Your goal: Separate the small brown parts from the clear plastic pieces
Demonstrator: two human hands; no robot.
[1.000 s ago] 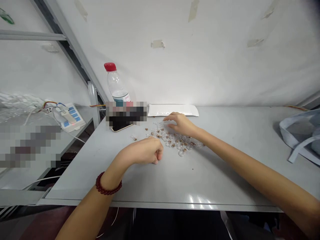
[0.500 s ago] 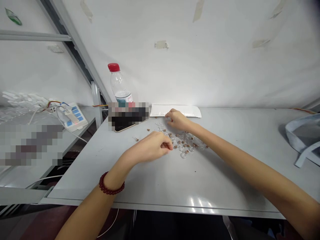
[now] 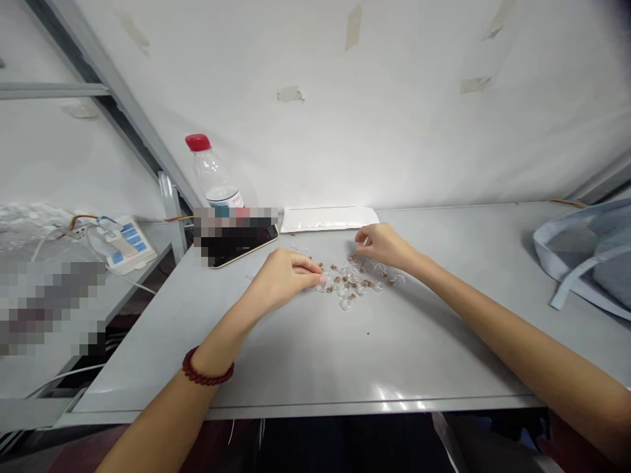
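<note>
A bracelet of dark red beads (image 3: 207, 369) is worn on the left wrist, and both forearms are extended forward over the grey desk (image 3: 345, 368). The left hand (image 3: 283, 279) is held palm down at the left edge of the cluster, its fingers (image 3: 308, 265) gathered with the tips at the nearest vials; whether anything is gripped cannot be determined. The right hand (image 3: 387, 245) is placed just above the cluster's right part, its fingers (image 3: 363, 240) curled into a loose pinch, and any item held is too small to be confirmed. Between the hands, small clear glass vials (image 3: 348, 286) lie grouped on the desk, mixed with small brown corks (image 3: 338, 279); it cannot be told which corks are seated in vial necks. Beyond them, a flat white packet (image 3: 328, 219) lies along the back of the desk. To its left are a dark phone (image 3: 241, 255), partly pixelated, and an upright clear plastic bottle (image 3: 211, 172) with a red cap. A grey fabric bag (image 3: 586, 253) rests at far right.
</note>
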